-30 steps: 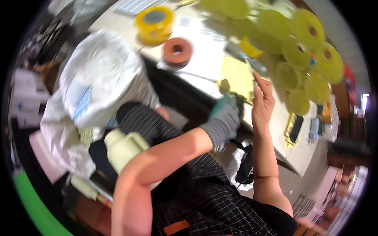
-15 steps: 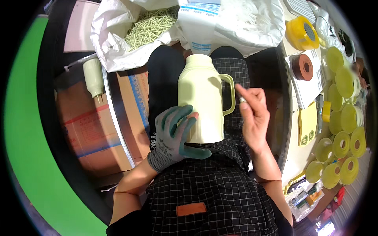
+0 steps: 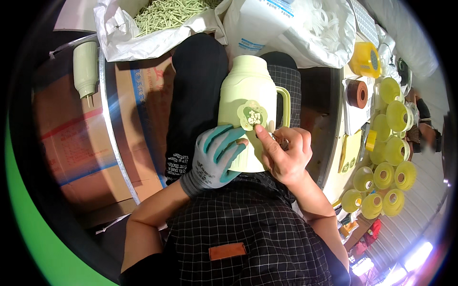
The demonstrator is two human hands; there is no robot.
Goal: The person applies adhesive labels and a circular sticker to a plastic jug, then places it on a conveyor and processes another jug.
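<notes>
A pale green thermos jug (image 3: 238,107) rests upright across my lap, its handle (image 3: 286,107) on the right. On its front lies a flower-shaped sticker (image 3: 251,114) with a green middle and white blossoms. My left hand (image 3: 213,157), in a grey and teal glove, curves its fingers against the jug's lower left side and steadies it. One fingertip pokes bare out of the glove. Bare, my right hand (image 3: 287,155) has curled fingers, and its thumb touches the sticker's lower edge. Part of what lies beneath those fingers is hidden.
White sacks beyond my knees hold green rods (image 3: 164,16) and clear plastic pieces (image 3: 329,24). A pale green bottle-shaped part (image 3: 86,69) stands out at left above cardboard boxes (image 3: 71,143). The right-hand table carries yellow tape (image 3: 365,59), a brown roll (image 3: 358,93) and several yellow-green rolls (image 3: 384,175).
My right hand has moved left from beside the handle onto the jug's front. The flower sticker now shows there. My left fingers have drawn in closer against the jug. The view has shifted.
</notes>
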